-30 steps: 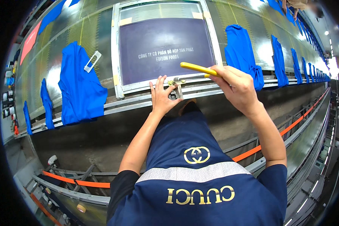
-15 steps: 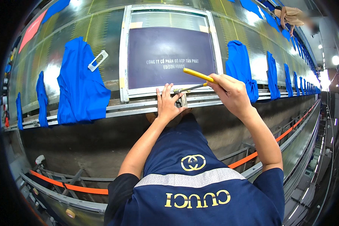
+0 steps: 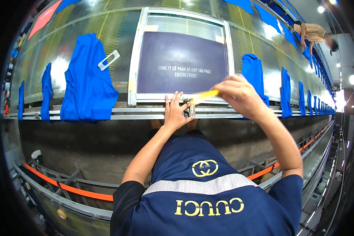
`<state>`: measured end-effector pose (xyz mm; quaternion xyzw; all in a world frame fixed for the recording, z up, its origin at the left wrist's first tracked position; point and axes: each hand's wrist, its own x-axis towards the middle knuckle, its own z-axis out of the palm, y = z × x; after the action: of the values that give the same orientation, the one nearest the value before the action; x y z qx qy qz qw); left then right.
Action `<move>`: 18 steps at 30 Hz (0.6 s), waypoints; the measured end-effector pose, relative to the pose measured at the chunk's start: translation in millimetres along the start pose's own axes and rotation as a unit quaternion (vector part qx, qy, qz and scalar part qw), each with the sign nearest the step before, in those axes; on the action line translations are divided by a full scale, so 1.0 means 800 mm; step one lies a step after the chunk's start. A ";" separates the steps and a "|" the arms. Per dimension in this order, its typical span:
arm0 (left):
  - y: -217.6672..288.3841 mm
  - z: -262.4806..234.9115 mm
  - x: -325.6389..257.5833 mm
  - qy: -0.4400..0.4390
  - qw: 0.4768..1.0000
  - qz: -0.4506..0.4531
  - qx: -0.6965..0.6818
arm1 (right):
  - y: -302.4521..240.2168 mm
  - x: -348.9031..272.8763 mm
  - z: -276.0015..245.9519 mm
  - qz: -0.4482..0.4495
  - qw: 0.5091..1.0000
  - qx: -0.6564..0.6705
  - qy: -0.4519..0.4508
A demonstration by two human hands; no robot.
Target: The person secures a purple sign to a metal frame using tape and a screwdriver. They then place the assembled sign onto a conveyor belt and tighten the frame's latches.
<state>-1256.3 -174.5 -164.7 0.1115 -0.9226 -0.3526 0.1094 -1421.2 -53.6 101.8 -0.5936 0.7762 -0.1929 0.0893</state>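
My left hand (image 3: 176, 111) lies over the near edge of a screen-printing frame (image 3: 133, 86), fingers stretched out and thumb beside a small metal bracket (image 3: 192, 111). The frame has pale metal sides and a dark purple mesh with a small block of lettering. To the right, my right hand (image 3: 240, 94) is closed on a yellow-handled tool (image 3: 206, 94), smeared by motion. Its yellow end points left toward the bracket; whether they touch I cannot tell.
Blue fabric pieces (image 3: 86, 82) lie along the long glossy table (image 3: 122, 51), one with a white rectangular plate (image 3: 109, 60) on it. A metal rail (image 3: 145, 114) borders the near edge. Another person (image 3: 312, 33) stands far right. Behind me runs an orange strip (image 3: 86, 192).
My right hand has swung the yellow-handled tool lower, bringing its yellow end close to the bracket. My left hand stays at the frame's edge. The view has shifted slightly.
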 end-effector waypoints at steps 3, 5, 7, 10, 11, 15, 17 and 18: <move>0.000 0.002 0.000 0.006 1.000 0.009 0.013 | -0.026 0.034 -0.037 -0.211 0.958 -0.166 -0.103; -0.005 0.006 0.000 -0.003 1.000 0.002 0.020 | -0.031 0.045 -0.032 -0.237 0.931 -0.239 -0.140; 0.002 0.004 0.000 -0.005 1.000 0.007 0.020 | -0.045 0.053 -0.025 -0.060 0.957 -0.206 -0.196; 0.001 0.007 0.002 0.010 1.000 0.019 0.017 | -0.036 0.054 -0.016 0.015 0.984 -0.110 -0.136; 0.001 0.007 0.001 0.007 1.000 0.021 0.022 | -0.027 0.051 -0.012 -0.002 0.993 -0.078 -0.085; 0.004 0.007 0.001 0.013 0.999 0.024 0.026 | -0.029 0.050 -0.042 -0.039 0.967 -0.091 -0.233; 0.007 0.006 0.000 0.014 0.999 0.028 0.030 | -0.024 0.046 -0.048 -0.116 0.938 -0.208 -0.250; 0.008 0.005 0.000 0.018 0.999 0.030 0.033 | -0.029 0.047 -0.054 -0.156 0.923 -0.261 -0.238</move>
<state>-1258.6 -167.4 -163.6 0.0934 -0.9346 -0.3166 0.1324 -1427.0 -86.1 153.8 -0.7376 0.6528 0.1518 0.0825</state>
